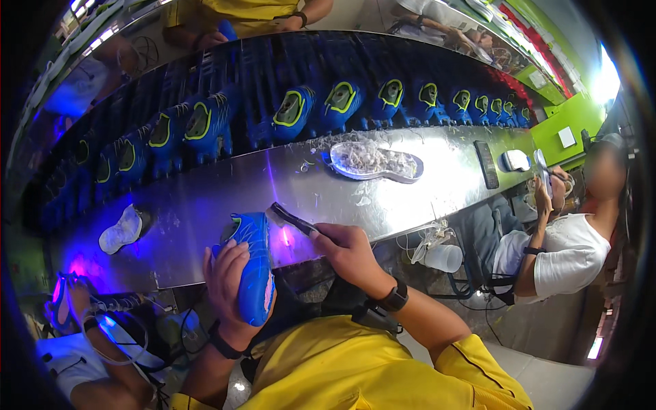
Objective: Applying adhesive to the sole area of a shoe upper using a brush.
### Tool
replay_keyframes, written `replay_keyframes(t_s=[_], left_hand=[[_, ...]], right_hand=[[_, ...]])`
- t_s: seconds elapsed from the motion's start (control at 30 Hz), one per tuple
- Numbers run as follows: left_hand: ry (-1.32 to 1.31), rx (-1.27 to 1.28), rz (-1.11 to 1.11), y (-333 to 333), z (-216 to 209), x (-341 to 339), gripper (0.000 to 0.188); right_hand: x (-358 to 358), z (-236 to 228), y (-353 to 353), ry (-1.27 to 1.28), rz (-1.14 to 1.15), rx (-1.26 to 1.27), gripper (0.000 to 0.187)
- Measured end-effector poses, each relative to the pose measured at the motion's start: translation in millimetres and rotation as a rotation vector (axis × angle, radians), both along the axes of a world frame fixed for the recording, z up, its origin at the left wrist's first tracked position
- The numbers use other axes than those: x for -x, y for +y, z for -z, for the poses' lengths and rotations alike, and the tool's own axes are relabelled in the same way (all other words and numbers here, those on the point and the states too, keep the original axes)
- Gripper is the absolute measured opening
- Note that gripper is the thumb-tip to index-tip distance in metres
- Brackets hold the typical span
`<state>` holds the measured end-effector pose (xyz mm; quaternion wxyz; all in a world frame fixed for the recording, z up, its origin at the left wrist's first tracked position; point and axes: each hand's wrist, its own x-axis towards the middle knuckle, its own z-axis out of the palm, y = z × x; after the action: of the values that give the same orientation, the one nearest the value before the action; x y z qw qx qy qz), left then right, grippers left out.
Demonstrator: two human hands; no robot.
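Note:
My left hand (pixel 223 280) is wrapped round a blue shoe upper (pixel 254 266) with lime-green trim at its collar. The upper stands tilted on end just in front of the bench's near edge, and a pinkish patch shows low on its side. My right hand (pixel 347 251) grips a slim dark brush (pixel 294 219) by its end. The brush head points left toward the upper and stays apart from it; its bristles are too small to make out. Beyond my hands, a pale shoe sole (pixel 376 162) lies on the metal bench, covered in whitish scraps.
Along the far side of the metal bench (pixel 232 184), several blue shoe uppers (pixel 294 113) sit on a dark conveyor. A white sole (pixel 123 229) lies left. Rightward are a dark flat bar (pixel 486 165) and a seated co-worker (pixel 567 253); another person's hand (pixel 78 301) works at lower left.

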<state>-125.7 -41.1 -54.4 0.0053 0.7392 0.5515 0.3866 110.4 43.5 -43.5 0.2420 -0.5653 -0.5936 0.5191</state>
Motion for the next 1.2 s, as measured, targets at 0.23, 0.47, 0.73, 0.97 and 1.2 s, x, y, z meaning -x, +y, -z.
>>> replay_keyframes(t_s=[0.23, 0.47, 0.73, 0.97, 1.2], left_hand=[[-0.025, -0.031, -0.063, -4, 17, -6, 0.061], [-0.012, -0.021, -0.037, -5, 16, -11, 0.066], [0.005, 0.018, -0.062, -4, 8, -27, 0.072], [0.011, 0.079, -0.116, 11, -12, -49, 0.069], [0.049, 0.173, -0.201, 34, -42, -71, 0.063]], right_hand=[[3, 23, -26, 0.163, -0.003, 0.096, 0.029], [-10, 11, -44, 0.339, -0.023, 0.195, 0.024], [-32, -19, -58, 0.329, -0.054, 0.119, 0.02], [-45, -20, -69, 0.343, -0.046, -0.144, 0.021], [-58, -49, -59, 0.185, -0.028, -0.431, 0.021]])
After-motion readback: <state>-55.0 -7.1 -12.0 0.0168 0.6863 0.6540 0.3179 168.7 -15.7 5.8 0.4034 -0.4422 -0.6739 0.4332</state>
